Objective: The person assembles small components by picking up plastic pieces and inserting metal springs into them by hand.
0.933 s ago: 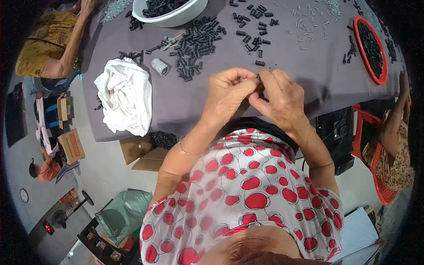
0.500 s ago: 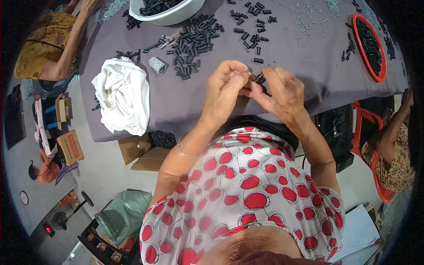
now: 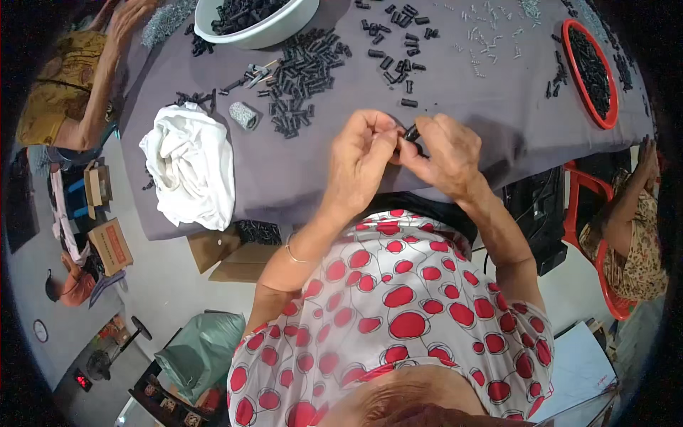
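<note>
My right hand (image 3: 447, 155) is closed in a pinch on a small black plastic part (image 3: 412, 133), held just above the table's near edge. My left hand (image 3: 364, 158) meets it there, thumb and fingers pressed together against the part's near end; whatever lies between those fingertips is hidden. Beyond the hands, several black cylindrical parts (image 3: 408, 103) lie loose on the grey cloth. A dense heap of similar parts (image 3: 302, 71) is to their left. Small silvery springs (image 3: 486, 46) are scattered at the far right.
A white basin (image 3: 257, 40) of black parts stands far left, near a speckled grey cylinder (image 3: 244, 115). A bundled white cloth (image 3: 191, 171) lies at the left edge. At right is a red tray (image 3: 612, 117) of black pieces. Other people sit at both sides.
The view has shifted slightly, so the table items appear a little to the left. Both hands stay together, and the black part has turned a little between the fingers.
</note>
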### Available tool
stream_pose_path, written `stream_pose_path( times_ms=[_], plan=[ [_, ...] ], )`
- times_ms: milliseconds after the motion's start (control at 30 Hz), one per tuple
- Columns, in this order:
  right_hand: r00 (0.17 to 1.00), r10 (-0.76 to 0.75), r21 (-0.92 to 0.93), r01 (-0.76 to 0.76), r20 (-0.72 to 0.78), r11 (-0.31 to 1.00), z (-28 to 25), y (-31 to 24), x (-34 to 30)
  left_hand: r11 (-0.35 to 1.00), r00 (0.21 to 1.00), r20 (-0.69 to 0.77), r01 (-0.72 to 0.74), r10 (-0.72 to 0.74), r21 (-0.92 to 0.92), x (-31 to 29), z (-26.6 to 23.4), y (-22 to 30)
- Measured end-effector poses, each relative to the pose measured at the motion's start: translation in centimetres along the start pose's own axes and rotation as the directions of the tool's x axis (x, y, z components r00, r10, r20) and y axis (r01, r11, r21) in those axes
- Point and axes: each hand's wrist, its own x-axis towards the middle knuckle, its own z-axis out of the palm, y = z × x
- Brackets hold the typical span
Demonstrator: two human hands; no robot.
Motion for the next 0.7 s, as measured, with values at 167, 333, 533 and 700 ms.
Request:
stream_pose_path(
  times_ms=[167, 333, 533, 700],
  plan=[
    [0.999, -0.038, 0.050, 0.037, 0.025, 0.998, -0.1, 0.2, -0.2, 0.998, 0.997, 0.068, 0.028, -0.032, 0.053, -0.2, -0.1, 0.7],
    [0.996, -0.029, 0.174, 0.014, 0.088, 0.985, -0.3, -0.1, -0.1, 0.992, 0.991, 0.084, 0.097, -0.103, 0.078, -0.1, -0.6, 0.1],
    [0.941, 0.233, 0.285, -0.299, 0.244, 0.911, -2.0, 0.5, 0.9, 0.981, 0.976, 0.114, 0.191, -0.185, -0.037, 0.4, -0.9, 0.3],
    [0.955, 0.292, 0.235, -0.297, 0.057, 0.925, -1.0, 2.4, 2.5, 0.984, 0.979, 0.119, 0.172, -0.165, -0.051, 0.0, -1.0, -0.1]
  ],
)
